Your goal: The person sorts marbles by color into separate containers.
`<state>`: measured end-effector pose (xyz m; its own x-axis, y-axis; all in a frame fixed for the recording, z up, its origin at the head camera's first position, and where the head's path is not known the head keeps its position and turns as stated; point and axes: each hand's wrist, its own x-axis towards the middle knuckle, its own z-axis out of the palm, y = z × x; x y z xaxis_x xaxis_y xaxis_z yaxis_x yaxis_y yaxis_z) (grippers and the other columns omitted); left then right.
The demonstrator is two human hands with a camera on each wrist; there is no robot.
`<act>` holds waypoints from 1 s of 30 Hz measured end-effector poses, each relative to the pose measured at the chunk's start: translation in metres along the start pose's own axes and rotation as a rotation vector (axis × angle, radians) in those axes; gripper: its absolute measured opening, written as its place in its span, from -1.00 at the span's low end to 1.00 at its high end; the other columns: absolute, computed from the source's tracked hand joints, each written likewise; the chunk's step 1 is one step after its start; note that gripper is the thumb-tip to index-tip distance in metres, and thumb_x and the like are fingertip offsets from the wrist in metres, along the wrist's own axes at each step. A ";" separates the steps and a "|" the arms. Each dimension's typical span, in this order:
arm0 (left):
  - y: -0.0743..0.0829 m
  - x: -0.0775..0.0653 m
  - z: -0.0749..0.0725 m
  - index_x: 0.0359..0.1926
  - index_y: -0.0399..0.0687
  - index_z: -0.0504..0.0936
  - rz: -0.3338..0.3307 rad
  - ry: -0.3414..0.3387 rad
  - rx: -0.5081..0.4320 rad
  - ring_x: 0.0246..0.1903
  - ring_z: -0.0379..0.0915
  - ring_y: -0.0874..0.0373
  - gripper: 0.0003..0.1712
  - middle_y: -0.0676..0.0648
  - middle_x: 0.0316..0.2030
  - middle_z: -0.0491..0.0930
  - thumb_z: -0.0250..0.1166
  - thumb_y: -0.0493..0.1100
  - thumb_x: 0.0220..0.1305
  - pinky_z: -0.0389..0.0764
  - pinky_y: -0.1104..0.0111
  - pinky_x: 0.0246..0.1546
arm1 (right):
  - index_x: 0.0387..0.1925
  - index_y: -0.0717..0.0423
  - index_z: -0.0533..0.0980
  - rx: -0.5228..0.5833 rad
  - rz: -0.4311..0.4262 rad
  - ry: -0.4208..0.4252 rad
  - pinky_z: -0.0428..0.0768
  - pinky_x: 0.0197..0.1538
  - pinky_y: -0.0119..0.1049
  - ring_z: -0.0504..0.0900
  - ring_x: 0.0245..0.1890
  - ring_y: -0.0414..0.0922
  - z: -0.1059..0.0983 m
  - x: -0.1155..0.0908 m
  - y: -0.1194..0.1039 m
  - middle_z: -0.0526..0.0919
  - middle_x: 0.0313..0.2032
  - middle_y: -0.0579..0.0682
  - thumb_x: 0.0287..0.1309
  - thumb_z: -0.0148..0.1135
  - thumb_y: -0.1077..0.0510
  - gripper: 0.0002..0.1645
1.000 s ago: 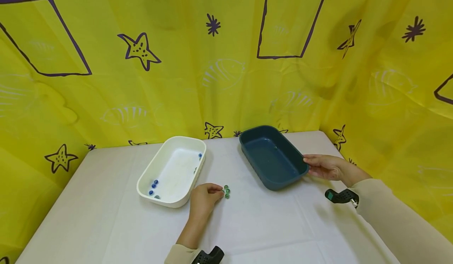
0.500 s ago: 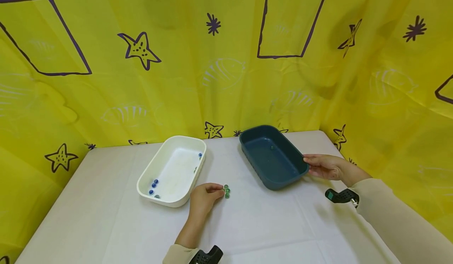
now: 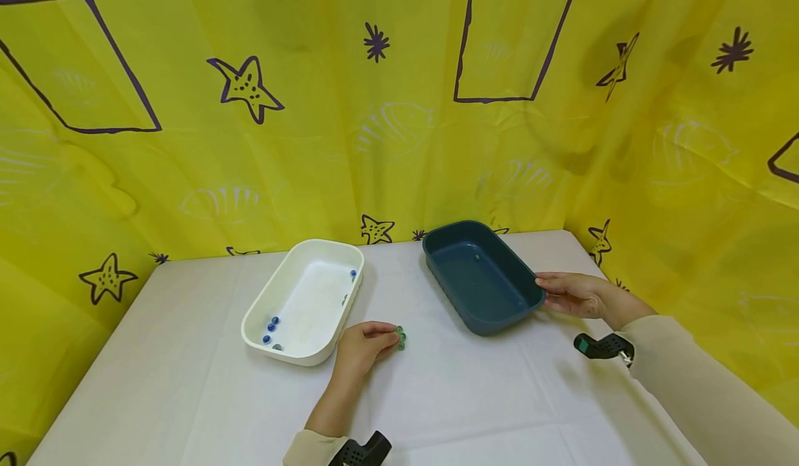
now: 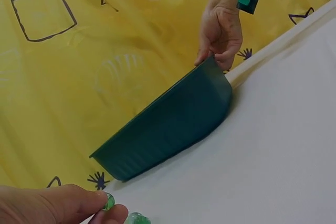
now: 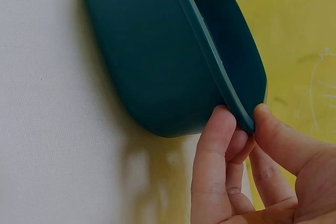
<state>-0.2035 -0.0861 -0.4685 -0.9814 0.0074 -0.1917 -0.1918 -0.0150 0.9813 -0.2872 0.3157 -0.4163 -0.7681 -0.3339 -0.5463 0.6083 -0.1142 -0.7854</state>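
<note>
My left hand [image 3: 361, 348] pinches a green glass marble [image 4: 109, 201] between thumb and fingertips, low over the white cloth. Right beside those fingertips, other green marbles [image 3: 402, 338] sit in a small cluster, partly covered by the hand. On the right, my right hand [image 3: 577, 295] grips the rim of a dark teal tub [image 5: 152, 56] at its near right corner, thumb on one side and fingers on the other. Inside the tub lies one small green marble [image 3: 477, 257]. In the left wrist view the tub looks tilted, though that camera is tilted too.
Left of my left hand stands a white tub [image 3: 312, 362] holding several blue marbles [image 3: 271, 327] and a few greenish ones along its wall. A yellow patterned curtain [image 3: 399, 161] hangs behind and beside the cloth-covered table [image 3: 474, 410].
A small green marble has appeared in the teal tub and shifted slightly left. My left hand has edged right onto the green cluster. The right hand has stayed put on the rim.
</note>
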 end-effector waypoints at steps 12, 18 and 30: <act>0.003 0.003 0.000 -0.07 -0.55 0.61 -0.040 -0.054 -0.069 -0.31 0.71 0.13 -0.68 -0.23 -0.28 0.73 0.35 -0.40 0.16 0.73 0.37 -0.18 | -0.32 -0.05 0.62 0.000 0.001 0.016 0.73 -0.19 -0.39 0.70 -0.40 -0.21 0.002 0.001 0.001 0.68 -0.39 -0.05 0.42 0.05 0.28 -0.73; 0.011 0.006 0.000 -0.02 -0.53 0.61 -0.068 -0.099 -0.074 -0.29 0.70 0.16 -0.65 -0.23 -0.23 0.73 0.35 -0.37 0.20 0.72 0.41 -0.20 | -0.31 -0.05 0.61 -0.013 0.001 0.013 0.73 -0.19 -0.39 0.70 -0.40 -0.21 0.002 0.001 0.001 0.67 -0.39 -0.05 0.42 0.05 0.27 -0.73; 0.029 0.016 0.007 0.03 -0.49 0.60 -0.136 -0.187 -0.106 -0.30 0.69 0.23 -0.66 -0.17 -0.21 0.73 0.30 -0.37 0.26 0.70 0.50 -0.24 | -0.30 -0.07 0.60 -0.029 0.009 0.020 0.73 -0.19 -0.38 0.71 -0.40 -0.21 0.002 -0.001 -0.001 0.68 -0.38 -0.06 0.42 0.05 0.27 -0.74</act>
<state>-0.2249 -0.0796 -0.4432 -0.9307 0.2008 -0.3057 -0.3308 -0.1056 0.9378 -0.2872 0.3145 -0.4145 -0.7670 -0.3156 -0.5587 0.6090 -0.0838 -0.7887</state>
